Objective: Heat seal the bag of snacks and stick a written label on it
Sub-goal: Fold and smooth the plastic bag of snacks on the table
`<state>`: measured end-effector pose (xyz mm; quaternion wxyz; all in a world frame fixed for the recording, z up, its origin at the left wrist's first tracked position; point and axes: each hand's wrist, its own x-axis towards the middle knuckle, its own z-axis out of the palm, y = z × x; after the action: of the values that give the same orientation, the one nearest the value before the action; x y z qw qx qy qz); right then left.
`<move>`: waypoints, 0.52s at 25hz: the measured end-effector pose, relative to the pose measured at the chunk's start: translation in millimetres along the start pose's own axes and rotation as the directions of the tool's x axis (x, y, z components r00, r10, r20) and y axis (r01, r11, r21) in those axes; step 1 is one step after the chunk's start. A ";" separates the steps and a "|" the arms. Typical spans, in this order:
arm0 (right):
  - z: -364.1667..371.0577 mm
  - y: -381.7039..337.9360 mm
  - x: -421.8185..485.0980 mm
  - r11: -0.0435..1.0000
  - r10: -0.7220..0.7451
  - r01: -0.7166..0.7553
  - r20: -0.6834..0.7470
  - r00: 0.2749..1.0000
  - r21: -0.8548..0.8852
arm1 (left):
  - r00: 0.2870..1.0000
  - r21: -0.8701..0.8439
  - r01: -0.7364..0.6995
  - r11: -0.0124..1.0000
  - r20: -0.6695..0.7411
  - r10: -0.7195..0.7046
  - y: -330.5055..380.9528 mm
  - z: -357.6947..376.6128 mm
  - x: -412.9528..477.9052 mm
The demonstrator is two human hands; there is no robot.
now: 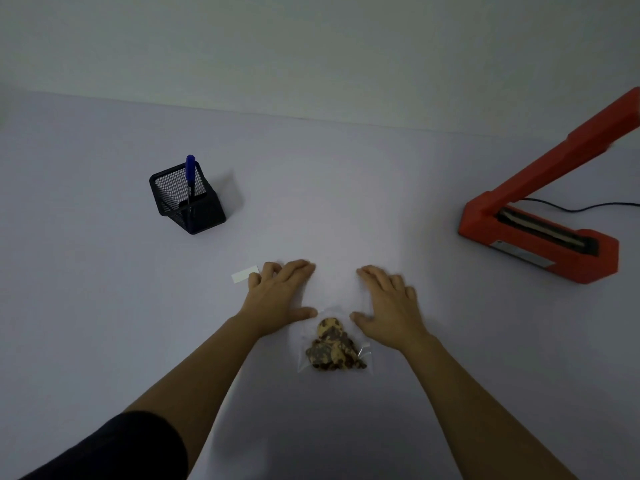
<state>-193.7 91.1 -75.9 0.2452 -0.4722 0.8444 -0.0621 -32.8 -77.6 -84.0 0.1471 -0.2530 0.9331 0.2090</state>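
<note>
**A:** What do we read here, from the largest item down?

**B:** The pale bench (104,306) fills most of the frame. At the right edge stands the red heat sealer (540,244), its arm raised and its sealing strip exposed. In the upper left sits a black mesh holder (188,206).

**A:** And the hands?

**B:** The left hand (280,296) and the right hand (388,303) lie palm down at lower centre. Their fingers (298,271) are extended and spread, and they grip nothing. They flank the clear upper part of the bag (363,355) and seem to flatten it. We cannot tell for certain whether they touch the film.

**A:** How do we judge the bag will handle?

**B:** Light, limp and slippery. The snacks (332,348) heaped at its near end look brittle. We would pinch the empty film at the two far corners, which we take to be the mouth. That lets the load hang below, and we would avoid squeezing the heap.

**A:** The smallest items?

**B:** A blue pen (190,174) stands upright in the holder. The blank white label (245,274) lies on the bench just beside the left hand.
</note>
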 end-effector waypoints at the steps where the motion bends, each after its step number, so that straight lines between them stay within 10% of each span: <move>1: -0.2 -0.4 -0.6 1.000 -0.009 0.009 -0.012 1.000 0.011 | 1.000 -0.032 0.007 0.999 -0.015 -0.008 1.9 -1.4 0.1; 13: 20.8 -2.7 -12.0 0.956 -0.251 0.264 -0.106 0.962 0.126 | 0.938 0.076 -0.285 0.956 -0.185 0.294 13.8 24.5 -15.9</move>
<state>-176.7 102.2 -88.9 0.2295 -0.5567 0.7794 -0.1730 -22.8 -48.8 -94.9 0.0290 -0.1287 0.9747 0.1804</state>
